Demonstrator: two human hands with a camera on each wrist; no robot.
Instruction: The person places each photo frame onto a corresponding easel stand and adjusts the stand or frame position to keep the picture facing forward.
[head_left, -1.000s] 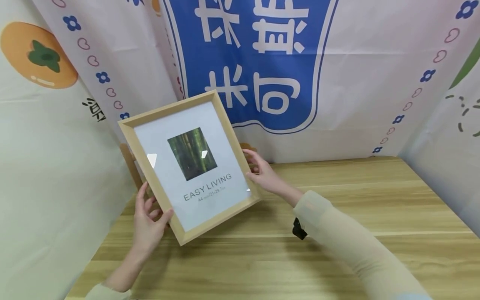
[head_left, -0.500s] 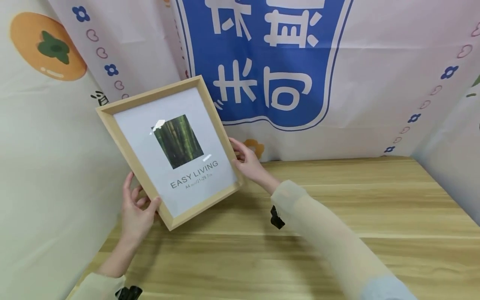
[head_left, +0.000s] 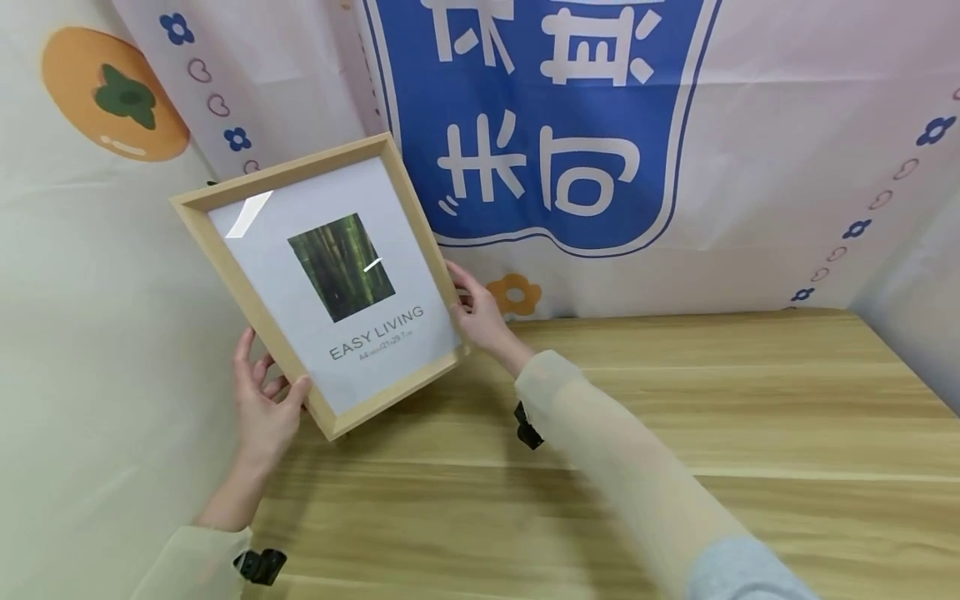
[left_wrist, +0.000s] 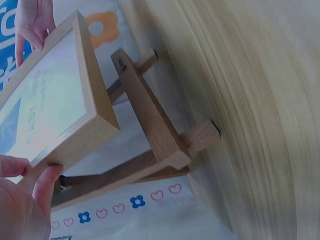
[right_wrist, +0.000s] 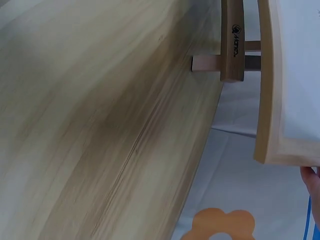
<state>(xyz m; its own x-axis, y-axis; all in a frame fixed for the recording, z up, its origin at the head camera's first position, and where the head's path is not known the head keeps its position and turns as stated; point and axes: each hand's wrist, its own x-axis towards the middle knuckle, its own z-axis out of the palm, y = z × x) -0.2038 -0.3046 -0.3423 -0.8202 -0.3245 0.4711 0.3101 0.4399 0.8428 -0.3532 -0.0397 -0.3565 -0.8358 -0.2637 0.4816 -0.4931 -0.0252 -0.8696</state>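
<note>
Both hands hold a light wood picture frame tilted at the back left, its glazed front towards the head camera. Inside, a white sheet reads "EASY LIVING" below a dark green picture. My left hand grips its lower left edge, thumb on the front. My right hand pinches the right edge near the lower corner. Behind and below the frame stands a brown wooden easel, seen in the wrist views. Its ledge lies close beside the frame's lower edge, a visible gap between them. The head view hides the easel behind the frame.
The wood-grain table reaches back to a white cloth backdrop with a blue printed panel. A white side wall stands close by my left hand. Black wrist cameras sit on both sleeves.
Both hands have carried the frame left and up, closer to the back left corner, with their grips kept. The easel leg seen earlier at its left is now covered. The head view has turned left.
</note>
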